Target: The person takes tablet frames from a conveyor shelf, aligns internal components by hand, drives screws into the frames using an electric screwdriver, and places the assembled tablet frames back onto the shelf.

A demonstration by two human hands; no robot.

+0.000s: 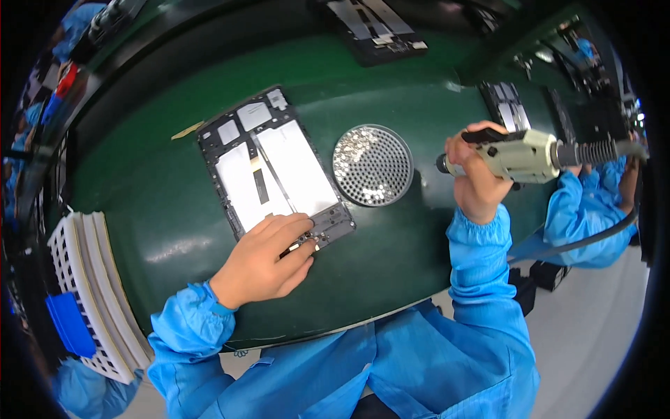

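An opened tablet [300, 160] with a black frame and large white battery panels lies tilted on the green bench. My left hand [269, 258] rests over its near end, fingers curled and closed around a small dark circuit board [300, 243] with pale bits on it; the fingers partly hide the board. My right hand [481, 167] is wrapped around a pale green electric screwdriver [527, 155], held sideways above the bench with its dark nose pointing left. Between my hands stands a round dish [373, 167] with a perforated plate and many small silvery screws.
Another opened tablet [373, 31] lies at the far edge, and a similar device [508, 105] at the far right. A white basket [91, 293] holding pale boards stands at the left. The screwdriver's cable [593, 230] loops down at right, near a person in blue [586, 216].
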